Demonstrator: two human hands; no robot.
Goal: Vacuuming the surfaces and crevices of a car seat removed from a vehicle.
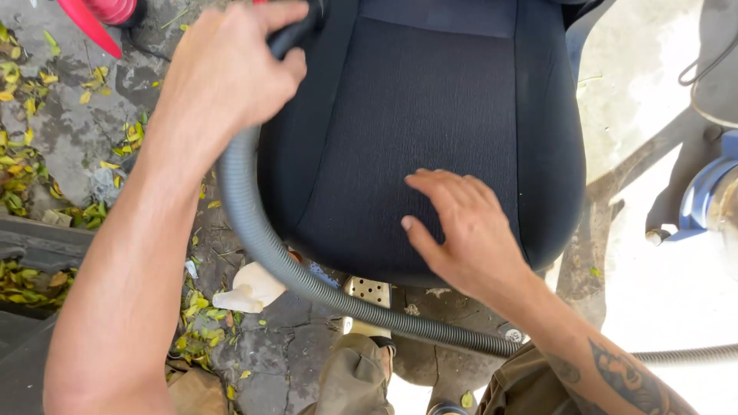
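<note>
A dark fabric car seat cushion point(430, 100) fills the middle of the head view. My left hand point(227, 69) grips the upper end of a grey ribbed vacuum hose point(254, 230) at the seat's upper left corner. The hose curves down along the seat's left edge and runs off to the right under my forearm. My right hand point(461, 227) lies flat on the seat's front part, fingers spread and pointing left, holding nothing.
Cracked concrete ground with yellow-green fallen leaves point(23, 169) lies on the left. A white spray-bottle top point(250, 290) sits below the seat. A red object point(96, 19) is at the top left. A blue-and-metal machine point(711, 192) stands at the right edge.
</note>
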